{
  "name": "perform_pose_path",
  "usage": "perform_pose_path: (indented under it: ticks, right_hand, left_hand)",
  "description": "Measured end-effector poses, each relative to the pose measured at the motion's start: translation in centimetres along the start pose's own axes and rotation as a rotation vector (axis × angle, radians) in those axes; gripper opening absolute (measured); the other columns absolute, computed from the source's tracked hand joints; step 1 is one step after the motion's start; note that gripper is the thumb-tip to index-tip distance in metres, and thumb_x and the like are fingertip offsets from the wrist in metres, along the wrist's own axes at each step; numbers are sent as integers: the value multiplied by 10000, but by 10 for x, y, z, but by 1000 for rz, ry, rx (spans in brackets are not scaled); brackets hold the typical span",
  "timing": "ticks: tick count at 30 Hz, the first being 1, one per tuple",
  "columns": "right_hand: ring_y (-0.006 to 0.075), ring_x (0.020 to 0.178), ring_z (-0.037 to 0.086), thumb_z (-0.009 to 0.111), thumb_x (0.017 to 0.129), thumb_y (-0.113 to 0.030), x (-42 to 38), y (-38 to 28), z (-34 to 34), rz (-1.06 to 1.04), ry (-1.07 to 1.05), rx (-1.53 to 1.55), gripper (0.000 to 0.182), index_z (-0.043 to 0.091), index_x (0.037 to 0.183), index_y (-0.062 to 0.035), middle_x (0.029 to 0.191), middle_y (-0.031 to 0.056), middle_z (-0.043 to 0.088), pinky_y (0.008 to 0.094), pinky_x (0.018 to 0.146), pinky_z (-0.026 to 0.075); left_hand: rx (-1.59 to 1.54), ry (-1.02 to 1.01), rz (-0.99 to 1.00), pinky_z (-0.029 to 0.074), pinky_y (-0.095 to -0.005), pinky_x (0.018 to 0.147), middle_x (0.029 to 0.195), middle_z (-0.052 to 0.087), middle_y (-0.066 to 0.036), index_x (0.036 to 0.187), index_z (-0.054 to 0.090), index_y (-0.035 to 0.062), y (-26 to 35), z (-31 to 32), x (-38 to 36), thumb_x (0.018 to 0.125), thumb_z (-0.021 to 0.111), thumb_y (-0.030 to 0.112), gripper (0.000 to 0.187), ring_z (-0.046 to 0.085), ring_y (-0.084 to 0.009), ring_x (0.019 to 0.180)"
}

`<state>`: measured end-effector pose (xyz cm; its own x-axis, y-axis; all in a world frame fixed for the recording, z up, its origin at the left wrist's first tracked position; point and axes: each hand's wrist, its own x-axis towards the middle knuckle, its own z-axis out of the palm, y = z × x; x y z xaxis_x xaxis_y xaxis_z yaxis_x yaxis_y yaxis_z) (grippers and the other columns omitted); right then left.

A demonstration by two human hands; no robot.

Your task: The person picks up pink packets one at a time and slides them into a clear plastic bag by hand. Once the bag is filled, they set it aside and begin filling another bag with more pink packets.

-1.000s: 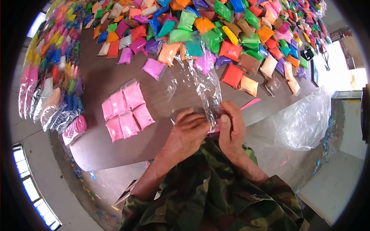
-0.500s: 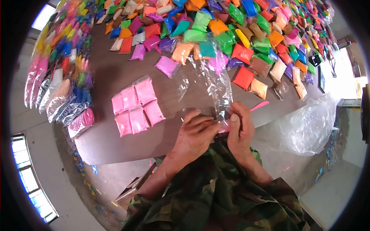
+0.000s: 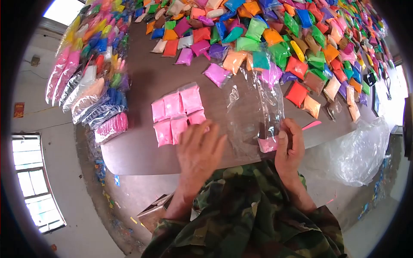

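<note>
My left hand is over the lower right of a group of several pink packets, fingers spread and somewhat blurred, partly covering the packets there. Whether it touches them I cannot tell. My right hand pinches the side of a long clear plastic bag near the table's front edge. At the bottom of that bag lies a pink packet. The bag's far end reaches toward the pile of coloured packets.
A big pile of coloured packets covers the far side of the brown table. Bundled long bags stand at the left. A pink strip and a large crumpled clear bag are at the right.
My left hand has left the clear bag and moved left to the pink packets, its fingers spreading. My right hand stays at the bag. The view has shifted, so the scene sits further right.
</note>
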<state>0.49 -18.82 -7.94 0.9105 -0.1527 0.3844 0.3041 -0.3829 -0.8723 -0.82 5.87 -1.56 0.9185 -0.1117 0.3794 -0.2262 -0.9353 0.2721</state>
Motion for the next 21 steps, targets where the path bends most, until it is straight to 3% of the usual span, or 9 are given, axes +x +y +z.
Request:
perform_pose_path:
  ticks: [2,5,14,15,18,19,21]
  right_hand:
    - [280,1099,663,631,1057,-79,0,-1,0,0,-2,8,299,617,1333,34,1284,190,662,362,946,544]
    - [275,1097,661,633,1058,-91,-1,1,-1,-6,2,-4,301,618,1331,33,1281,187,662,357,936,543]
    - [263,1075,657,622,1042,-43,1,-4,-1,9,5,5,288,622,1319,35,1283,188,653,350,917,543]
    - [261,1073,656,624,1039,-36,1,-3,-1,12,8,8,288,622,1318,36,1280,187,654,348,914,543]
    - [257,1068,655,628,1033,-22,1,-3,-1,8,3,14,289,622,1316,38,1275,185,656,344,908,544]
    - [256,1068,655,629,1033,-21,3,-4,-2,2,-3,10,288,623,1315,39,1275,184,656,342,908,544]
    - [256,1072,655,634,1031,-19,4,-5,-2,5,-4,11,287,624,1312,40,1275,185,657,342,908,544]
  left_hand:
    - [155,-41,-102,513,-462,962,1179,738,-83,1161,751,54,-15,-7,6,817,873,240,410,656,-293,1070]
    - [182,-122,-77,513,-464,949,1169,739,-78,1123,751,44,-26,-9,9,815,878,241,387,652,-293,1060]
    - [-148,-194,5,590,-422,852,1180,724,-107,1133,750,36,-15,-13,-1,852,858,188,337,705,-293,1011]
    - [-128,-125,1,613,-420,812,1208,720,-123,1192,739,33,-17,-11,0,883,824,154,342,742,-308,926]
    - [-113,-214,-195,620,-432,778,1222,720,-138,1257,710,20,-20,-10,7,906,781,123,373,751,-330,828]
    - [-128,-222,-158,611,-434,713,1231,722,-161,1285,689,12,-24,-7,6,916,747,113,386,738,-340,724]
    - [-129,-298,-206,594,-403,680,1194,727,-156,1286,689,18,-21,-9,9,896,770,116,410,721,-294,693]
